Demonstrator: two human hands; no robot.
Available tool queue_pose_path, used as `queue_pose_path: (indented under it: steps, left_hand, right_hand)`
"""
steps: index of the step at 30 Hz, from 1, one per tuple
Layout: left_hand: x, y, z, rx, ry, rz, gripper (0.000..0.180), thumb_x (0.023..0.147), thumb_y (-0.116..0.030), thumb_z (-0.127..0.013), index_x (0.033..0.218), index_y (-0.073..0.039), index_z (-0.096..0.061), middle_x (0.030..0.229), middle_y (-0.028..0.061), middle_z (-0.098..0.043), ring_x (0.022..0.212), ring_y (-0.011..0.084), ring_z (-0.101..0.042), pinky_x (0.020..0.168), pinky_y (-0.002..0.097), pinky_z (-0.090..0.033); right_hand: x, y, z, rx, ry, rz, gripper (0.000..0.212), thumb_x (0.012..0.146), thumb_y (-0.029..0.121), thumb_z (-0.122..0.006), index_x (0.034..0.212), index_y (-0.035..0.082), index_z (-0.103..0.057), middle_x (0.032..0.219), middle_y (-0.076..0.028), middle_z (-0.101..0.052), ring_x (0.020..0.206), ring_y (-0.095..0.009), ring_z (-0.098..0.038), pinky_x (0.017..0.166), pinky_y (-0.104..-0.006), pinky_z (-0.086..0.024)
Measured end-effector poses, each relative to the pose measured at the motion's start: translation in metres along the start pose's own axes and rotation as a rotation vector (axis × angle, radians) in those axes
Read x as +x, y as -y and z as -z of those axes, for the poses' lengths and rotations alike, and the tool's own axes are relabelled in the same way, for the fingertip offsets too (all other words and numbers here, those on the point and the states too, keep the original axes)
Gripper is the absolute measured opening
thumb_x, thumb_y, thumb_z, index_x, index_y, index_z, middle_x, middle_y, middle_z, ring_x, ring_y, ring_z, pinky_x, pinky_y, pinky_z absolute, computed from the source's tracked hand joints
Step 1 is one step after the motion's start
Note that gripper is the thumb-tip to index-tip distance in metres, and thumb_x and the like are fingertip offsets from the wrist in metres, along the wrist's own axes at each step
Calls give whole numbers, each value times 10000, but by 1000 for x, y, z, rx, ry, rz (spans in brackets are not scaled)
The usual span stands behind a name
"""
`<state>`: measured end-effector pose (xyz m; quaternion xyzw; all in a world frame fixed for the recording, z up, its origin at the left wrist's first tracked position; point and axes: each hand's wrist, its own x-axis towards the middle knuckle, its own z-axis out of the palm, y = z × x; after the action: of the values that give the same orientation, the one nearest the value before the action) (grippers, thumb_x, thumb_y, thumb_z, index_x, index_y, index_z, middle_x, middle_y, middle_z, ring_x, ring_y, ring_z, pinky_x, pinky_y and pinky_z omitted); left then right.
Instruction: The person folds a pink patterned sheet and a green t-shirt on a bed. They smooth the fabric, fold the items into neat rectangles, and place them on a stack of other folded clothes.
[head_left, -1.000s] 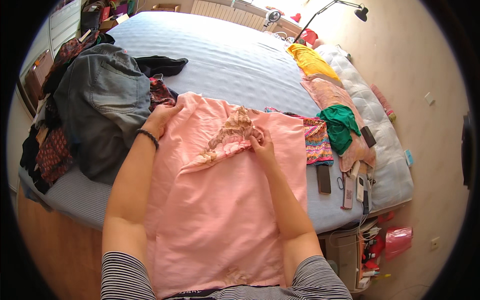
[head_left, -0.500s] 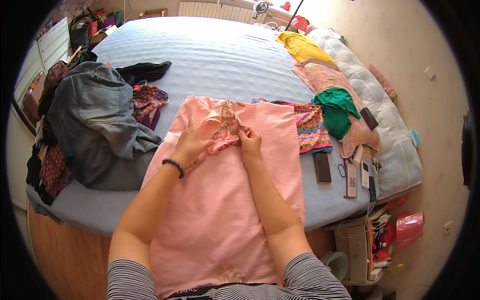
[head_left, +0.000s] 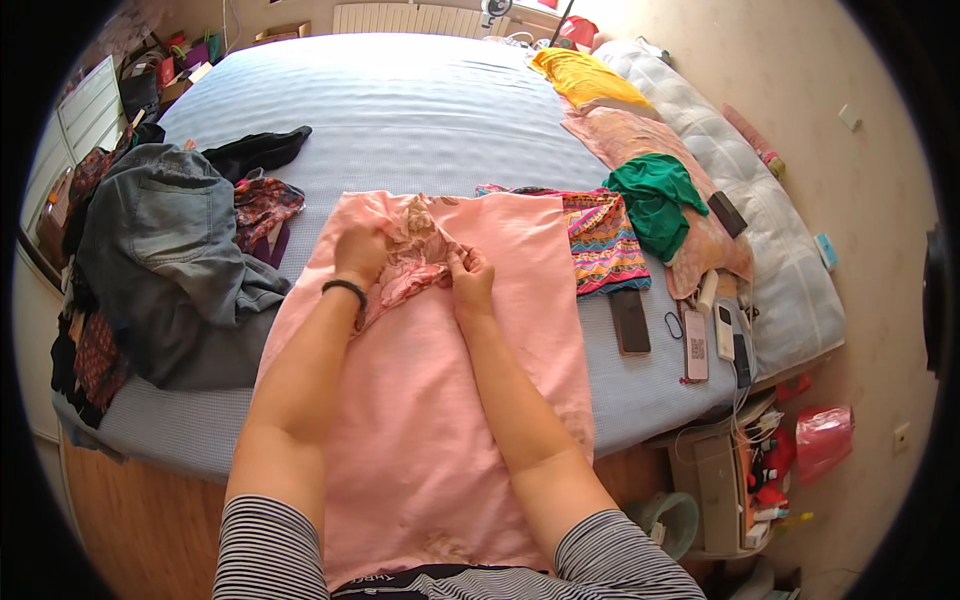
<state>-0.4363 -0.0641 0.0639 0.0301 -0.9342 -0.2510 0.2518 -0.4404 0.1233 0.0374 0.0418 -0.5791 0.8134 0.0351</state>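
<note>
A large pink cloth (head_left: 440, 400) lies over the near part of the bed and hangs over its edge toward my body. Near its far edge, a patch with a floral print (head_left: 410, 285) is bunched and turned up. My left hand (head_left: 360, 254) is closed at the left side of this bunch, its fingertips partly hidden by the fabric. On the right side, my right hand (head_left: 471, 278) pinches the bunched edge between thumb and fingers. A dark beaded bracelet (head_left: 347, 289) circles my left wrist.
Heaped clothes with a grey-blue denim garment (head_left: 175, 250) lie at left. To the right are a patterned garment (head_left: 605, 240), a green cloth (head_left: 660, 205), a yellow cloth (head_left: 590, 80), a dark wallet-like item (head_left: 630, 322) and phones (head_left: 695, 345). A bin (head_left: 672, 525) stands below.
My left hand has gone from spread fingers to a closed hold on the bunched fabric. My right hand keeps its pinch. The whole view has shifted slightly.
</note>
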Motion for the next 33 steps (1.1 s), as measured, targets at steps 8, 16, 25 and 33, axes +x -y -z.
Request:
queue_pose_path:
  steps: [8, 16, 25, 33]
  left_hand:
    - [1, -30, 66, -1016, -39, 220, 228, 910, -194, -584, 893, 14, -677, 735, -50, -592, 691, 15, -497, 580, 185, -419]
    - [-11, -57, 86, -1034, 4, 116, 255, 938, -189, -545, 1063, 8, -649, 740, -27, -613, 669, 29, -509, 582, 207, -441]
    - [-19, -66, 117, -1299, 163, 38, 228, 875, -88, -624, 1072, 27, -621, 963, -7, -621, 888, 46, -546, 794, 213, -468]
    - [-18, -48, 151, -1013, 340, -37, 224, 830, -41, -653, 1033, 12, -576, 898, -12, -611, 854, 68, -566, 761, 230, -478]
  right_hand:
    - [1, 35, -19, -168, -24, 93, 123, 891, 60, -566, 906, -29, -649, 717, -11, -617, 576, -43, -510, 477, -201, -408]
    - [-4, 113, -100, -534, 293, 287, 247, 878, 64, -552, 1109, -24, -542, 692, -84, -644, 633, -108, -590, 575, -251, -460]
    - [-12, 133, -109, -141, 456, 17, 297, 905, 72, -541, 1186, -10, -495, 826, -41, -615, 700, -111, -579, 654, -231, -477]
    - [-5, 160, -102, -700, 754, 401, 414, 756, 25, -687, 1155, 61, -581, 880, -31, -615, 877, -146, -576, 764, -288, -481]
